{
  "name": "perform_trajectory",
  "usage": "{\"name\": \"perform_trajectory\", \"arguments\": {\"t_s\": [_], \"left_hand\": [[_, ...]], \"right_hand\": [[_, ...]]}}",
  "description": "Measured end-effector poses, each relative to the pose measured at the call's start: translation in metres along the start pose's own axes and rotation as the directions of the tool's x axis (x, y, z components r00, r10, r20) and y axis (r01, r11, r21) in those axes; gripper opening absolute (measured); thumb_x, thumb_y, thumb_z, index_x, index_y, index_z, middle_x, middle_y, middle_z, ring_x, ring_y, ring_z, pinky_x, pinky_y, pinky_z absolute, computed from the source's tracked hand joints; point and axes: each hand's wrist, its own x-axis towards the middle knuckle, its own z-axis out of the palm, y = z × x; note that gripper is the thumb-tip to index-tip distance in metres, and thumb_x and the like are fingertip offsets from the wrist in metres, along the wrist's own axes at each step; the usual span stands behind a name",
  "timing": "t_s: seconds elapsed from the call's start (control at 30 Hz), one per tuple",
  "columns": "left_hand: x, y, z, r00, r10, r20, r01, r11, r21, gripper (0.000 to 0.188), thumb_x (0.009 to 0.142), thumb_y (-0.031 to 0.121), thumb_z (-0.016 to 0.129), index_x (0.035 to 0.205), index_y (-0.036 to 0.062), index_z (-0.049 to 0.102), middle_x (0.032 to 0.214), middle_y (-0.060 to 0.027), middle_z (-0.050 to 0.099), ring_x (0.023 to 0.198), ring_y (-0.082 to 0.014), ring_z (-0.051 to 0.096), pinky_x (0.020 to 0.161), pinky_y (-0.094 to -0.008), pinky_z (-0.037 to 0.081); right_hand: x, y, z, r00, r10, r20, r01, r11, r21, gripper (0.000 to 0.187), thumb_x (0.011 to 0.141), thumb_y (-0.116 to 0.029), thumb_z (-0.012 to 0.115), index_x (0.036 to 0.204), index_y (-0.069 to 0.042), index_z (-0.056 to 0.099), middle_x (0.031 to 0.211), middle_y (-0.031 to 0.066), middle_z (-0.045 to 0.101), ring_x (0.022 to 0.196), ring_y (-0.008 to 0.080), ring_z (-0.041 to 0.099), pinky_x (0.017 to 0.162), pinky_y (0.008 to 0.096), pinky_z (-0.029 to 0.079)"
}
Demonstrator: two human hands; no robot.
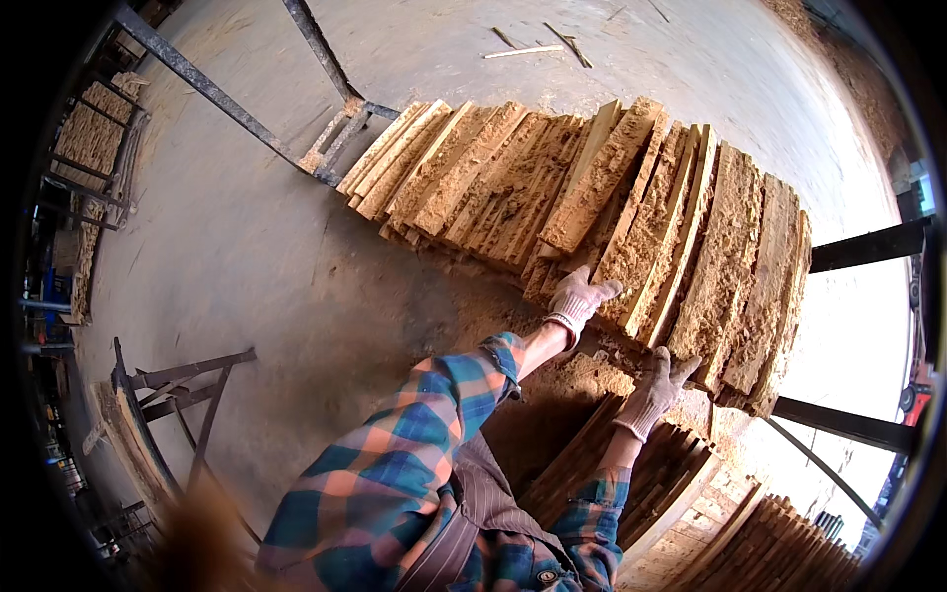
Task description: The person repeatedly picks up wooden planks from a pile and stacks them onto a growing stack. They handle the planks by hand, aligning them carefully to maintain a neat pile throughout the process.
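A long row of rough wooden boards (pixel 483 187), packed side by side and coated in sawdust, runs across the view in front of me. Both my hands wear pale knitted gloves. My left hand (pixel 580 299) touches the near ends of boards around the middle of the row, its thumb and fingers apart. Farther right and lower, my right hand (pixel 656 393) rests against the near ends of other boards (pixel 666 247), thumb and forefinger spread. The boards hide some fingertips. One sawdust-covered board (pixel 604 178) lies raised on top of its neighbours.
Dark metal posts (pixel 868 247) stand at the row's right end, and a metal frame (pixel 212 89) at its left. More stacked boards (pixel 661 493) lie below my right arm. A metal trestle (pixel 192 385) stands at left. Loose wood strips (pixel 523 51) lie on the far floor.
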Motion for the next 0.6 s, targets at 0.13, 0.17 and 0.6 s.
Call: {"name": "perform_trajectory", "arguments": {"t_s": [0.13,0.17,0.6], "left_hand": [[-0.019,0.013,0.024,0.997,0.064,0.037,-0.070,0.976,0.205,0.030,0.095,0.010,0.047,0.114,-0.0145,0.045,0.093,-0.0259,0.064,0.086,-0.0278,0.065,0.075,-0.0308,0.055],[-0.018,0.013,0.021,0.996,0.089,0.024,-0.091,0.986,0.143,0.032,0.095,0.010,0.047,0.116,-0.0145,0.044,0.094,-0.0264,0.064,0.086,-0.0283,0.065,0.076,-0.0313,0.055],[0.008,0.012,-0.004,0.956,-0.133,0.260,0.170,0.977,-0.126,0.056,0.096,0.005,0.037,0.145,0.0005,0.009,0.114,-0.0441,0.045,0.083,-0.0337,0.063,0.069,-0.0286,0.058]], "right_hand": [[0.001,-0.022,0.000,0.985,0.172,-0.005,-0.122,0.719,0.684,0.067,0.091,-0.006,0.052,0.148,-0.009,0.017,0.137,0.0162,0.039,0.093,0.0206,0.059,0.086,0.0390,0.051],[0.000,-0.026,0.000,0.982,0.187,0.037,-0.161,0.709,0.686,0.067,0.091,-0.006,0.052,0.148,-0.009,0.017,0.135,0.0166,0.042,0.092,0.0211,0.060,0.087,0.0393,0.051],[0.016,0.001,-0.010,0.998,-0.066,0.021,0.068,0.993,-0.095,0.090,0.075,-0.025,0.078,0.145,-0.003,0.025,0.143,0.0204,0.036,0.131,0.0260,0.036,0.106,0.0341,0.032]]}}
